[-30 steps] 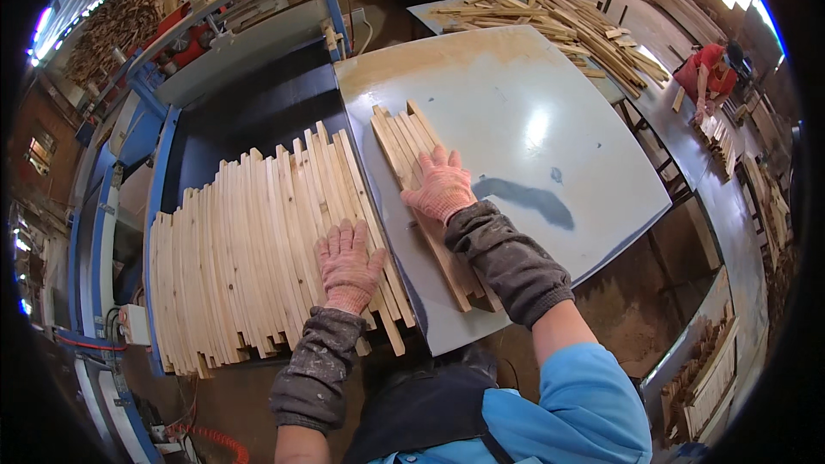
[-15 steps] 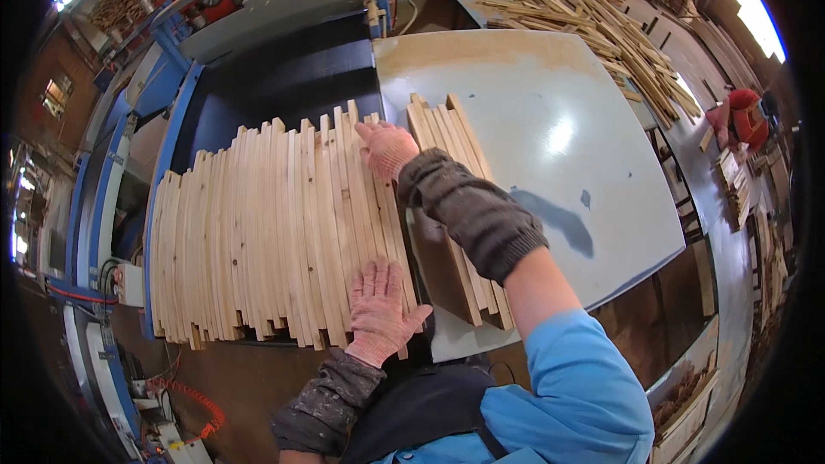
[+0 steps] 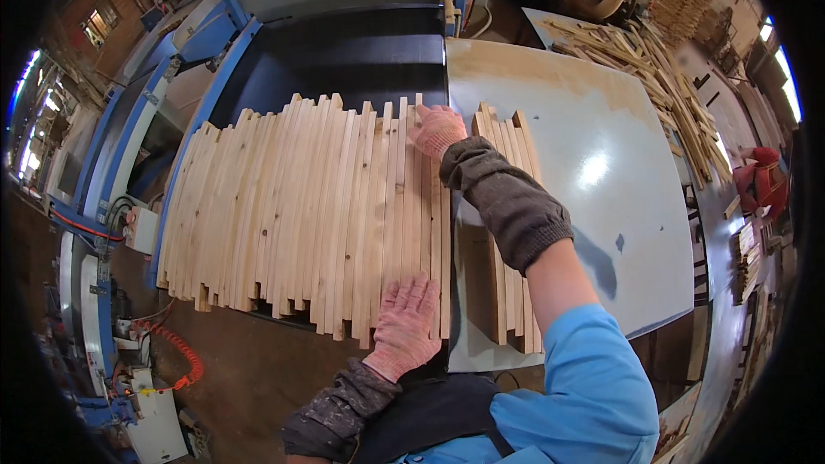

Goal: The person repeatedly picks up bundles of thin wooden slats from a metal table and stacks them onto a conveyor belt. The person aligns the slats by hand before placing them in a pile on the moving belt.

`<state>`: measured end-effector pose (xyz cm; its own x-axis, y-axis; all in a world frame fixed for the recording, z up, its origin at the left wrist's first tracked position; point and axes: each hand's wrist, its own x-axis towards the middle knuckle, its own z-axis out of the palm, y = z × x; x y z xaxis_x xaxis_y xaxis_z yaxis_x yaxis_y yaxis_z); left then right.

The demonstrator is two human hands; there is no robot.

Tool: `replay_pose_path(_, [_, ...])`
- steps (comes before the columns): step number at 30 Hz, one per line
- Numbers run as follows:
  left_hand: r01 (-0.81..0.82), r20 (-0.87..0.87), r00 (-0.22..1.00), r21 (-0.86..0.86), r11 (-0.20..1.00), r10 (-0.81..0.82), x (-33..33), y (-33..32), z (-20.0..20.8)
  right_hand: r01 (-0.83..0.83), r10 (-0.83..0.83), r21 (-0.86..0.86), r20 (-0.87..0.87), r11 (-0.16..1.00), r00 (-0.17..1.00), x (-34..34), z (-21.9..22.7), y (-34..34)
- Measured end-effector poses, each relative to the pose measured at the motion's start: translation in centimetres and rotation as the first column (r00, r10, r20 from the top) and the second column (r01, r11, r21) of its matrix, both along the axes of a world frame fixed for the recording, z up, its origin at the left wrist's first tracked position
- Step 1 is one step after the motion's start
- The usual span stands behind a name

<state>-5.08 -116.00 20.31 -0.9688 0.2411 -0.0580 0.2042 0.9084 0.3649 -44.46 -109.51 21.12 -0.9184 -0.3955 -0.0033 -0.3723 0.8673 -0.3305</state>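
Left of the pale worktop (image 3: pixel 567 94), knotty wooden strips (image 3: pixel 284 206) lay in a row. The left hand (image 3: pixel 402 326) rested flat there, fingers barely apart; whether the right hand's (image 3: pixel 438 131) bent fingers gripped was unclear. Even pressure probably suited alignment.

Left hand (image 3: pixel 404 322) is spread flat over the near ends of a big row of wooden strips (image 3: pixel 284 206), right hand (image 3: pixel 436 130) is up at the far ends, both in pinkish gloves. A smaller bundle (image 3: pixel 513 305) sits just right on a shiny grey counter (image 3: pixel 593 120), person in red (image 3: pixel 760 182) way off right.
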Motion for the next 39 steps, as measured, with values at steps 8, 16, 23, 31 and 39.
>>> replay_pose_path(8, [0.08,0.032,0.993,0.52,0.85,-0.112,0.9,-0.3,4.9,0.087,-0.07,-0.605,0.051,0.791,0.996,1.0,5.8,3.5])
replay_pose_path(16, [-0.069,0.048,0.997,0.867,0.494,0.055,3.5,-2.1,3.8,0.253,-0.018,-0.671,0.336,0.697,0.942,8.6,4.1,7.5])
replay_pose_path(23, [-0.022,-0.177,0.944,0.808,0.588,0.278,2.3,-3.1,0.8,0.218,-0.088,-0.267,0.426,0.939,0.9,20.4,0.4,6.3])
replay_pose_path(31, [0.094,-0.37,0.871,0.772,0.629,0.324,1.8,-7.9,1.4,0.128,-0.1,0.321,-0.103,0.938,0.99,25.5,3.0,9.7])
replay_pose_path(39, [0.033,-0.247,0.902,0.857,0.515,0.354,3.0,-15.2,0.0,0.229,-0.093,0.433,-0.314,0.872,0.945,28.1,-4.0,9.7])
